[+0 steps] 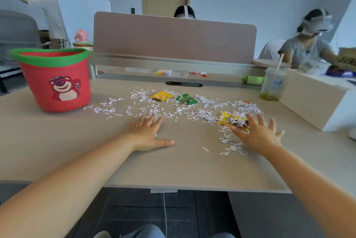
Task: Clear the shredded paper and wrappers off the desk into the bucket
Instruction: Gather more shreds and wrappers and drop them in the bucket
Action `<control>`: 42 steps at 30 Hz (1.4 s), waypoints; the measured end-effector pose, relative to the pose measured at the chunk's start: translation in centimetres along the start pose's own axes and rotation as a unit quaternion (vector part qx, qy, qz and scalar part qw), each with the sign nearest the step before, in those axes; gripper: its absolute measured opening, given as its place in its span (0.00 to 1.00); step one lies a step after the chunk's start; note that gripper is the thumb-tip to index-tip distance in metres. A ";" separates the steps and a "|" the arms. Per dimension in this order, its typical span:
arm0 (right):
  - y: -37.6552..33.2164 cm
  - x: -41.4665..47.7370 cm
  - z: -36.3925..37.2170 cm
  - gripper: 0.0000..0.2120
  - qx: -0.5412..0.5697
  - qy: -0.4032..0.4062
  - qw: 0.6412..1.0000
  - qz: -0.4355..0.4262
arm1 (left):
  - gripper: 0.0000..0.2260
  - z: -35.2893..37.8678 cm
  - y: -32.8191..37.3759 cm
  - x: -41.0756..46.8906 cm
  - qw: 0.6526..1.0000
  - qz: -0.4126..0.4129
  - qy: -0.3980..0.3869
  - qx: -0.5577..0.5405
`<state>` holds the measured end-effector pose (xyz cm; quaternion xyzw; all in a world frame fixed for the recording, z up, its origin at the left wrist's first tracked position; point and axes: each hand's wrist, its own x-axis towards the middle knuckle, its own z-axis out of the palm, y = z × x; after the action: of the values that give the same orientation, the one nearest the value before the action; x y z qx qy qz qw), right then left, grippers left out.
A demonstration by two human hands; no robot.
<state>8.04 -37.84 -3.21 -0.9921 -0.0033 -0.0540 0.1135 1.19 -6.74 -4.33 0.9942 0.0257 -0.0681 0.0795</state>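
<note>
Shredded paper (200,113) lies scattered across the middle of the desk (77,151). Among it are a small yellow wrapper (161,95), a green wrapper (186,99) and a larger yellow-and-brown wrapper (232,120). A red bucket (55,81) with a green rim and a bear picture stands at the back left. My left hand (148,133) lies flat and open on the desk, fingertips at the near edge of the shreds. My right hand (258,133) is spread open beside the larger yellow wrapper, its thumb touching it.
A plastic cup with a straw (273,83) and a white box (316,98) stand at the right. A brown divider panel (173,37) closes the desk's back. Several pens lie under it. People sit behind and to the right. The desk's near edge is just below my forearms.
</note>
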 end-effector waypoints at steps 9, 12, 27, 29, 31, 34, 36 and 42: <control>-1.6 -1.6 2.1 0.53 0.065 -0.094 0.992 -0.059 | 0.48 0.7 4.7 3.0 0.989 0.134 0.021 -0.066; -4.1 -2.0 2.4 0.57 0.091 -0.104 0.981 -0.139 | 0.63 0.7 4.2 2.6 0.984 0.157 0.042 -0.073; -3.6 8.9 3.2 0.43 -0.012 -0.089 0.960 -0.264 | 0.42 -0.8 4.7 11.0 0.984 0.171 -0.028 0.051; -4.5 10.0 3.6 0.41 -0.002 -0.117 0.955 -0.273 | 0.36 -0.8 4.7 11.3 0.979 0.185 -0.056 0.064; -5.3 10.7 4.0 0.38 -0.024 -0.122 0.950 -0.287 | 0.33 -0.8 4.7 11.2 0.977 0.193 -0.052 0.076; -5.9 10.8 4.3 0.32 -0.017 -0.079 0.951 -0.299 | 0.32 -0.2 4.5 11.0 0.981 0.191 0.025 0.039; -6.1 10.5 4.2 0.27 0.014 -0.036 0.950 -0.310 | 0.33 0.1 4.4 11.0 0.981 0.179 0.075 0.000; -7.1 9.1 3.8 0.17 0.027 0.025 0.940 -0.340 | 0.14 0.1 4.5 10.1 0.974 0.164 0.140 -0.065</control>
<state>17.31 -30.08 -4.28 -0.9266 -0.3392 -0.1145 0.1147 11.51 -10.82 -5.10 0.9772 -0.1225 0.0871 0.1500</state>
